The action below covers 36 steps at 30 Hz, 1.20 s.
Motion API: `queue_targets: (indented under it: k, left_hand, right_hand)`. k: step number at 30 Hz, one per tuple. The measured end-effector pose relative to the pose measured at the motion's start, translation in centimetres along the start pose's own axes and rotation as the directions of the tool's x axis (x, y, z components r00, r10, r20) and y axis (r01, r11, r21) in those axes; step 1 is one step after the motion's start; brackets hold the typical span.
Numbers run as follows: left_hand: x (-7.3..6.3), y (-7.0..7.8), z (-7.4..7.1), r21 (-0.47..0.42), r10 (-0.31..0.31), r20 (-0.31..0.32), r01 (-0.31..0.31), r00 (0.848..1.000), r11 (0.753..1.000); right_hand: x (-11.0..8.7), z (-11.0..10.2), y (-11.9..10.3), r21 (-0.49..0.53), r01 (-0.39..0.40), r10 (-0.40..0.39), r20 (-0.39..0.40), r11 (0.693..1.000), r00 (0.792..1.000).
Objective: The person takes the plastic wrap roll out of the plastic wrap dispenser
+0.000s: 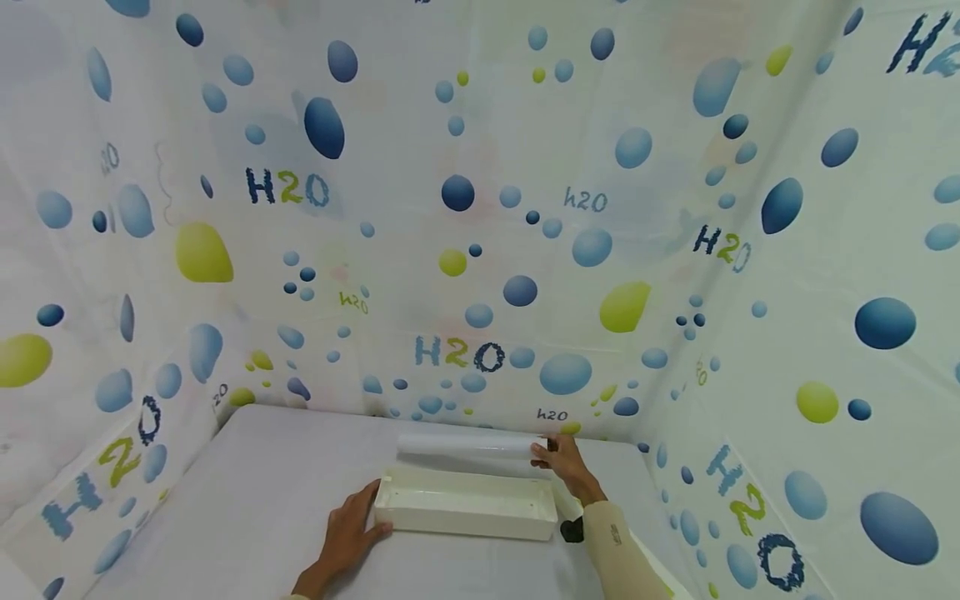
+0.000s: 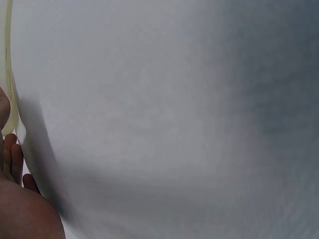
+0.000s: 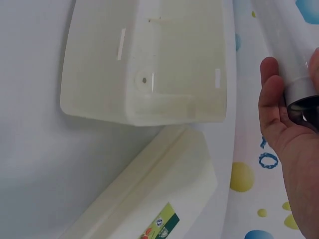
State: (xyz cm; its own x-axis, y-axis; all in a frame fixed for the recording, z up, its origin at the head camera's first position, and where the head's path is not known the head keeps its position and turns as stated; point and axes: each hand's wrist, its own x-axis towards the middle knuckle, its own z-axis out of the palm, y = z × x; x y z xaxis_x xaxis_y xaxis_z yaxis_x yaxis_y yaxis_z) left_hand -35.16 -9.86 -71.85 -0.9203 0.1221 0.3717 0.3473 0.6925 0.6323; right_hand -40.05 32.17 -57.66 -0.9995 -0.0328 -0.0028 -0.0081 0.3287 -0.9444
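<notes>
A long cream plastic trough [image 1: 465, 496], its hollow side showing, lies on the white surface. My left hand [image 1: 349, 527] grips its left end, thumb at the front corner and fingers at the back corner. Little of that hand [image 2: 25, 209] shows in the left wrist view, beside the trough's pale edge. Behind the trough is a glossy white roll of plastic film [image 1: 468, 445]. My right hand [image 1: 567, 467] holds the roll at its right end, fingers and thumb around it. In the right wrist view, the roll [image 3: 284, 35] has a dark hollow end near the palm.
A second cream plastic piece [image 3: 164, 184] with a green label [image 3: 160, 225] lies beyond the trough's right end, partly under the right forearm. A dark rounded object [image 1: 572, 530] is beside that forearm. Walls of white sheeting [image 1: 405, 275] printed with blue and green drops enclose the white table [image 1: 247, 492].
</notes>
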Motion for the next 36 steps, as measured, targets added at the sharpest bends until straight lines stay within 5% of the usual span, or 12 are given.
queue_targets:
  k: [10,18,29,36]
  left_hand:
    - [0.0,0.0,0.2,0.03,-0.018,0.004,0.018,1.0,0.999]
    - [0.0,0.7,-0.6,-0.01,-0.062,0.054,0.062,0.997,0.998]
    - [-0.3,0.1,0.1,0.048,0.01,-0.033,-0.009,0.999,0.999]
    - [0.0,-0.4,0.5,0.002,-0.011,-0.015,0.011,1.0,1.0]
  right_hand:
    - [0.7,0.4,0.7,-0.003,-0.038,0.038,-0.001,0.999,0.999]
    - [1.1,-0.2,1.1,-0.013,0.013,-0.012,0.09,1.0,0.996]
    - [1.2,-0.8,1.5,-0.029,0.086,-0.081,0.148,0.996,0.986]
    - [1.4,-0.5,1.0,-0.079,0.019,-0.011,0.103,0.997,0.995]
